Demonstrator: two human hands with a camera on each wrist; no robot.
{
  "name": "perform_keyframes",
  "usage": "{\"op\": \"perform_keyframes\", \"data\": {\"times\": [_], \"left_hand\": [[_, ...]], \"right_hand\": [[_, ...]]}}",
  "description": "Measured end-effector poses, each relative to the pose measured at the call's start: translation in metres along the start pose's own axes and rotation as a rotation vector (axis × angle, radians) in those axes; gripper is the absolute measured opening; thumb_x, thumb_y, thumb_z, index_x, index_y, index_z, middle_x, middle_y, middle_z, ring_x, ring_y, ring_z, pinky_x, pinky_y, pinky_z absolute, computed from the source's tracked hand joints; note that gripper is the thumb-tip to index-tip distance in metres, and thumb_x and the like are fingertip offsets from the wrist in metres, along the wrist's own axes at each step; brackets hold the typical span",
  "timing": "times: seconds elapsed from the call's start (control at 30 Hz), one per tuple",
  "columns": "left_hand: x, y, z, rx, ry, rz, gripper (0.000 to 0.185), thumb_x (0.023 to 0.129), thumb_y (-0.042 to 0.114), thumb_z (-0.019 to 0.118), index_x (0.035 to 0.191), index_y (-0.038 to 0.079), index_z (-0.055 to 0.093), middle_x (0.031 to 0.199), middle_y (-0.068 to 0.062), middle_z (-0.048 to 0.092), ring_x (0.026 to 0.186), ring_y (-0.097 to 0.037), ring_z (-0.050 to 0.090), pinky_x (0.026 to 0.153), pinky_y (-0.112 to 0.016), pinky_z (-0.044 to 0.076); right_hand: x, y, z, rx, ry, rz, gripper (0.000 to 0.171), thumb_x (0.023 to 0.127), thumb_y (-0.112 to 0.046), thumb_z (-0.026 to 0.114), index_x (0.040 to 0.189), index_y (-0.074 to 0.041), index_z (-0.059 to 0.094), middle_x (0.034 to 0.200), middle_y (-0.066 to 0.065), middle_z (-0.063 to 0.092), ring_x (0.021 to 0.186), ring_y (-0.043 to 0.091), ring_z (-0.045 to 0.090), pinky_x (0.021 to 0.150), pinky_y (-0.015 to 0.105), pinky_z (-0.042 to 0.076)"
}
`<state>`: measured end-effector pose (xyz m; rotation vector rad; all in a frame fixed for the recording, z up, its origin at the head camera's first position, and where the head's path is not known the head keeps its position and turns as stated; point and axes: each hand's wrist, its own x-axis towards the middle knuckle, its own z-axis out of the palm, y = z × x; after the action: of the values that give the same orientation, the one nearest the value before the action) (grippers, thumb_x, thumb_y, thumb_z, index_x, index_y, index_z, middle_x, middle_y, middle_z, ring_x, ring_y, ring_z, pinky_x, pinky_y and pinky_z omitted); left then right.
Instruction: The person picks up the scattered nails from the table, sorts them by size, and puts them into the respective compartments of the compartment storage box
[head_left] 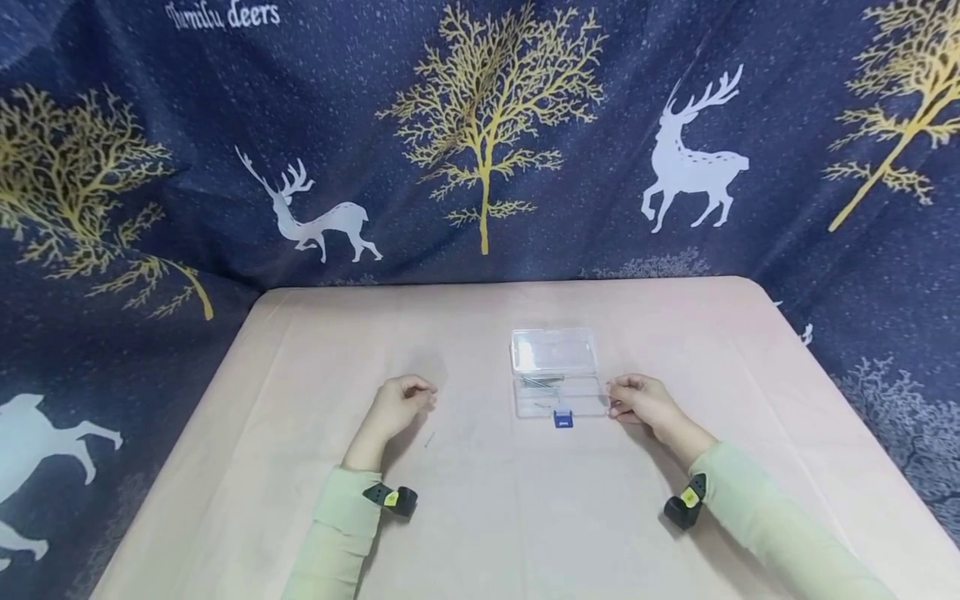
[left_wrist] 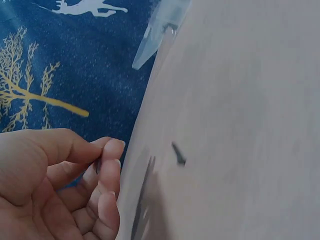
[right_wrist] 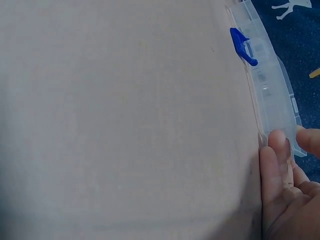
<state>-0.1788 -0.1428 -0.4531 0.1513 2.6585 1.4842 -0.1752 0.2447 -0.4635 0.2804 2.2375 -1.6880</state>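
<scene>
An open clear plastic box [head_left: 528, 408] with a blue latch [head_left: 563, 418] lies on the table, its lid [head_left: 553, 350] tipped back. Several long thin metal pieces [head_left: 542, 382], like nails or screws, are in its left part. My right hand [head_left: 643, 406] grips the box's right end; in the right wrist view its fingers lie along the end wall, thumb above. Left of the box, my left hand [head_left: 395, 407] pinches a thin dark sliver [left_wrist: 98, 165], like a nail, mostly hidden by the fingertips. A small nail [head_left: 429, 439] lies on the table near the left hand.
The table [head_left: 465, 517] has a pale pink cover. Behind it hangs a dark blue cloth [head_left: 322, 125] printed with deer and yellow trees. Each wrist carries a black strap-on camera, a left one [head_left: 393, 500] and a right one [head_left: 684, 504].
</scene>
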Motion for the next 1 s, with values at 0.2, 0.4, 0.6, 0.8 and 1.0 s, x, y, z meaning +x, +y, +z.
{"op": "perform_keyframes", "data": {"times": [0.2, 0.4, 0.6, 0.8, 1.0], "left_hand": [[0.000, 0.007, 0.010, -0.099, -0.001, -0.082, 0.012, 0.090, 0.003, 0.058, 0.095, -0.005, 0.066, 0.086, -0.017, 0.070, 0.072, -0.022, 0.069, 0.056, -0.024, 0.053], [0.001, 0.013, 0.020, -0.147, 0.005, -0.100, 0.012, 0.090, 0.004, 0.058, 0.093, -0.005, 0.065, 0.084, -0.016, 0.070, 0.068, -0.017, 0.067, 0.058, -0.027, 0.056], [0.004, 0.025, 0.033, -0.277, 0.031, -0.094, 0.011, 0.089, -0.001, 0.057, 0.093, -0.010, 0.063, 0.085, -0.023, 0.070, 0.067, -0.024, 0.068, 0.066, -0.035, 0.060], [0.008, 0.033, 0.046, -0.325, 0.047, -0.104, 0.012, 0.089, -0.002, 0.057, 0.095, -0.012, 0.062, 0.088, -0.026, 0.069, 0.068, -0.025, 0.068, 0.070, -0.037, 0.060], [0.011, 0.040, 0.060, -0.411, 0.028, -0.143, 0.014, 0.090, 0.000, 0.056, 0.099, -0.011, 0.061, 0.094, -0.025, 0.069, 0.068, -0.018, 0.070, 0.066, -0.029, 0.059]], "right_hand": [[0.000, 0.000, 0.000, 0.015, -0.011, -0.015, 0.041, 0.094, -0.012, 0.053, 0.123, 0.016, 0.044, 0.074, -0.008, 0.062, 0.062, 0.004, 0.061, 0.061, 0.019, 0.056], [0.001, 0.001, -0.001, 0.013, -0.014, -0.037, 0.041, 0.094, -0.011, 0.052, 0.122, 0.017, 0.044, 0.073, -0.008, 0.063, 0.062, 0.003, 0.061, 0.061, 0.019, 0.056], [0.000, 0.002, -0.001, 0.018, -0.019, -0.047, 0.041, 0.094, -0.011, 0.052, 0.123, 0.017, 0.044, 0.074, -0.008, 0.063, 0.062, 0.003, 0.061, 0.061, 0.018, 0.056], [0.000, 0.003, 0.000, 0.008, -0.012, -0.051, 0.041, 0.095, -0.012, 0.051, 0.124, 0.017, 0.043, 0.075, -0.006, 0.062, 0.062, 0.003, 0.061, 0.061, 0.018, 0.056], [0.001, 0.004, -0.001, 0.004, -0.017, -0.048, 0.043, 0.095, -0.012, 0.052, 0.125, 0.017, 0.042, 0.075, -0.005, 0.061, 0.062, 0.003, 0.061, 0.061, 0.019, 0.056]]}}
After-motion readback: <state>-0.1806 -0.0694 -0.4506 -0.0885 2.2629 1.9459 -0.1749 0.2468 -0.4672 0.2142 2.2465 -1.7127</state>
